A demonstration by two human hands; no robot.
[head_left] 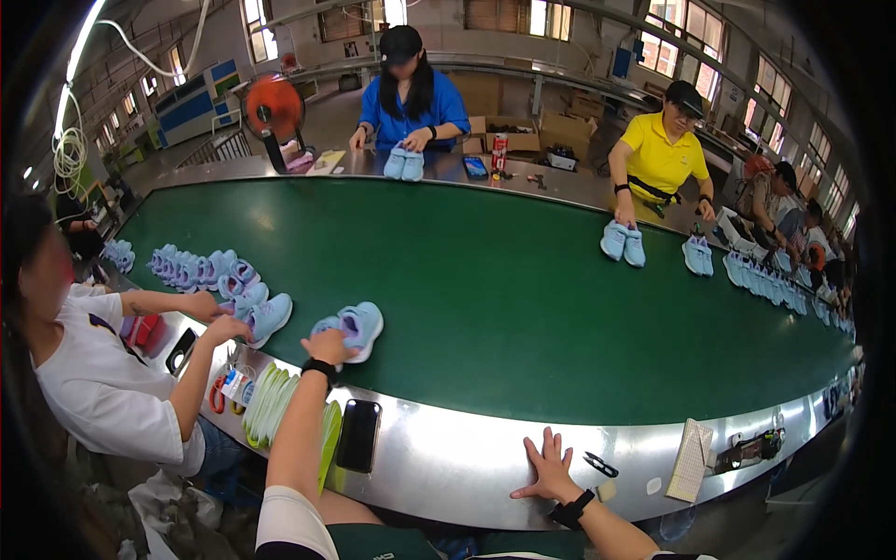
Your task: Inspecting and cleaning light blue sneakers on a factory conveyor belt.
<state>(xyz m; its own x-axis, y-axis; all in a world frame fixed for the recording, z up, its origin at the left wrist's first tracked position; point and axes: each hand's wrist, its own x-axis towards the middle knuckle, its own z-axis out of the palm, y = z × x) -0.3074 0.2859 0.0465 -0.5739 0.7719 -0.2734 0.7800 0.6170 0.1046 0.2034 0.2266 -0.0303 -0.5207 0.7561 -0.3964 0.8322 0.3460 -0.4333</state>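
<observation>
with the left hand (327, 347)'s grip closed on the near end of the pale blue shoes (368, 327), on the green belt (485, 299) beside the worktop (448, 439), and the right hand (549, 474)'s grip released, fingers spread, uneven hold could tip or separate the pair.

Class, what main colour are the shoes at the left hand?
Pale blue shoes; head view shows best.

Black rectangular smartphone (359, 436) beside a pale-green coiled bundle (269, 399), apparently cord; round orange fan (285, 101) beyond; red cylindrical can (500, 149) before an open brown cardboard box (523, 144).
</observation>
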